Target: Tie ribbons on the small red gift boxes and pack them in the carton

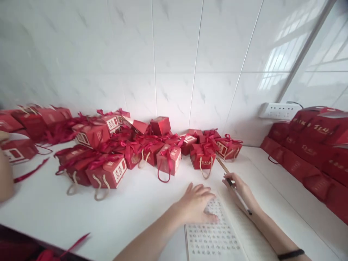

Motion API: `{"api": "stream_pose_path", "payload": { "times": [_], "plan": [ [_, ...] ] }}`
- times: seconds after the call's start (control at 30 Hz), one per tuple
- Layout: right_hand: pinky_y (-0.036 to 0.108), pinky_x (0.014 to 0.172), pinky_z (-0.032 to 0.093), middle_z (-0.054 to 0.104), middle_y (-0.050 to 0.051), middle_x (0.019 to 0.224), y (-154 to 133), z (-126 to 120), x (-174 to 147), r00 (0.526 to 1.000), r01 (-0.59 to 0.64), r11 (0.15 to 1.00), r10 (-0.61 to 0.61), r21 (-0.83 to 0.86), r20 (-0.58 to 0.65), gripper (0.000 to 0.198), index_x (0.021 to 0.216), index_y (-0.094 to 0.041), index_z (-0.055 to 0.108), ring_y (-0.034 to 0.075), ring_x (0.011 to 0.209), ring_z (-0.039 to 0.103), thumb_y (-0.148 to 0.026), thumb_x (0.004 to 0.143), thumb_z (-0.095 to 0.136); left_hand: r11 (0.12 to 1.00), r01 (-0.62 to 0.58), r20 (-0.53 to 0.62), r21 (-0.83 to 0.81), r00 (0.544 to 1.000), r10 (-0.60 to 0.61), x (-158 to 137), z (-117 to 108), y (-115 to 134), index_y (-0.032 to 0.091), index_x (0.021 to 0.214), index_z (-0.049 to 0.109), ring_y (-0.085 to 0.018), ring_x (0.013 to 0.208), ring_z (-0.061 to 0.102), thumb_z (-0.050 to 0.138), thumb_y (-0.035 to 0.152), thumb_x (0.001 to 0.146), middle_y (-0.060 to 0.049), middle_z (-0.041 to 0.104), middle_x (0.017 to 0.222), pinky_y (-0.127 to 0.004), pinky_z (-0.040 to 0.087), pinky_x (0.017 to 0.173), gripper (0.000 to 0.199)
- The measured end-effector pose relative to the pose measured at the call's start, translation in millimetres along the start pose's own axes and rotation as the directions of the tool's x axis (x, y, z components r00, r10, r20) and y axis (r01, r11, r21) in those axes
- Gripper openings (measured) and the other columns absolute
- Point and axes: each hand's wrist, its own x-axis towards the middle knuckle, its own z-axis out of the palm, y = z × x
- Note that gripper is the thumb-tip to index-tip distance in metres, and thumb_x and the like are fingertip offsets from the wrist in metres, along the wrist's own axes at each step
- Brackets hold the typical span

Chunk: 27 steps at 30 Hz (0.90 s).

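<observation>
An open notebook (214, 241) lies on the white table, its left page covered in rows of handwritten characters. My left hand (197, 204) rests on the top of that page, fingers spread. Over the right page, my right hand (241, 190) is closed on a pen (240, 199) with a black end and a pale barrel. A thin gold-coloured piece (223, 165) sticks out beyond the fingers; whether it belongs to the pen I cannot tell. Just past the hands stands a red gift box (202, 159) with a ribbon bow and a rope handle.
Several red gift boxes (107, 172) with ribbons crowd the table along the tiled wall. Larger red boxes (307, 152) are stacked at the right, below a white power strip (280, 110). Part of a person's arm (5, 174) shows at the left edge.
</observation>
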Motion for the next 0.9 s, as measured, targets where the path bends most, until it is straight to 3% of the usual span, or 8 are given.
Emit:
{"api": "stream_pose_path", "payload": {
  "times": [0.17,0.3,0.37,0.5,0.53,0.6,0.67,0.9],
  "plan": [
    [0.031,0.074,0.053,0.065,0.005,0.107,25,-6,-16,0.988,0.089,0.995,-0.083,-0.038,0.134,0.030,0.100,-0.026,0.059,0.020,0.085,0.066,-0.025,0.080,0.036,0.997,-0.055,-0.324,-0.056,0.945,0.034,2,-1,-2,0.024,0.101,0.069,-0.025,0.107,0.061,0.056,0.029,0.082,-0.006,0.066,0.112,-0.038,0.051,0.097,0.023],
    [0.033,0.080,0.054,0.064,0.007,0.115,27,-10,-18,0.983,0.131,0.990,-0.123,-0.048,0.136,0.036,0.115,-0.027,0.055,0.022,0.102,0.064,-0.028,0.086,0.035,0.979,-0.203,-0.586,0.032,0.790,0.183,2,-7,-4,0.027,0.092,0.066,-0.021,0.093,0.066,0.051,0.012,0.079,0.001,0.068,0.095,-0.032,0.058,0.085,0.025],
    [0.036,0.080,0.055,0.065,0.008,0.113,25,-8,-15,0.992,0.104,0.993,-0.100,-0.049,0.076,0.037,0.118,-0.026,0.052,0.022,0.100,0.065,-0.029,0.086,0.033,0.972,-0.223,-0.726,0.067,0.658,0.201,3,-16,-10,0.029,0.095,0.062,-0.020,0.093,0.065,0.051,0.009,0.078,0.001,0.067,0.096,-0.033,0.058,0.084,0.028],
    [0.034,0.069,0.057,0.070,0.008,0.098,19,-3,-14,1.000,0.006,1.000,-0.006,0.001,0.022,0.035,0.108,-0.022,0.055,0.021,0.078,0.069,-0.036,0.082,0.036,0.996,-0.082,-0.958,0.027,0.284,0.049,5,-55,-43,0.027,0.102,0.052,-0.021,0.100,0.060,0.048,0.010,0.079,-0.005,0.059,0.104,-0.039,0.056,0.084,0.029],
    [0.033,0.066,0.057,0.070,0.008,0.095,17,-2,-14,1.000,-0.009,1.000,0.008,0.016,0.029,0.034,0.105,-0.022,0.056,0.021,0.075,0.068,-0.038,0.081,0.037,0.999,-0.039,-0.968,0.000,0.251,0.009,6,-69,-54,0.025,0.104,0.050,-0.022,0.105,0.057,0.046,0.009,0.079,-0.008,0.056,0.108,-0.040,0.055,0.084,0.030],
    [0.031,0.063,0.057,0.070,0.008,0.094,14,-2,-14,0.999,-0.023,0.999,0.021,0.037,0.038,0.035,0.101,-0.022,0.058,0.020,0.072,0.068,-0.041,0.080,0.038,0.995,0.076,-0.968,-0.070,0.234,-0.086,5,-101,-78,0.020,0.108,0.050,-0.024,0.115,0.051,0.045,0.006,0.076,-0.013,0.051,0.116,-0.042,0.049,0.092,0.035],
    [0.031,0.062,0.057,0.070,0.008,0.094,12,0,-13,0.999,-0.024,0.999,0.023,0.042,0.040,0.035,0.099,-0.022,0.059,0.021,0.071,0.068,-0.043,0.080,0.039,0.905,0.379,-0.910,-0.195,0.275,-0.311,1,-134,-103,0.020,0.113,0.049,-0.024,0.126,0.042,0.047,0.005,0.076,-0.013,0.045,0.126,-0.042,0.039,0.105,0.041],
    [0.031,0.065,0.058,0.070,0.007,0.096,19,10,-8,0.995,-0.003,0.998,-0.002,0.059,0.096,0.030,0.087,-0.024,0.063,0.022,0.074,0.069,-0.043,0.078,0.042,0.614,0.725,-0.754,-0.313,0.204,-0.625,-13,-208,-166,0.022,0.125,0.051,-0.042,0.136,0.024,0.058,0.018,0.076,-0.020,0.032,0.143,-0.060,0.028,0.104,0.050]
  ]
}}
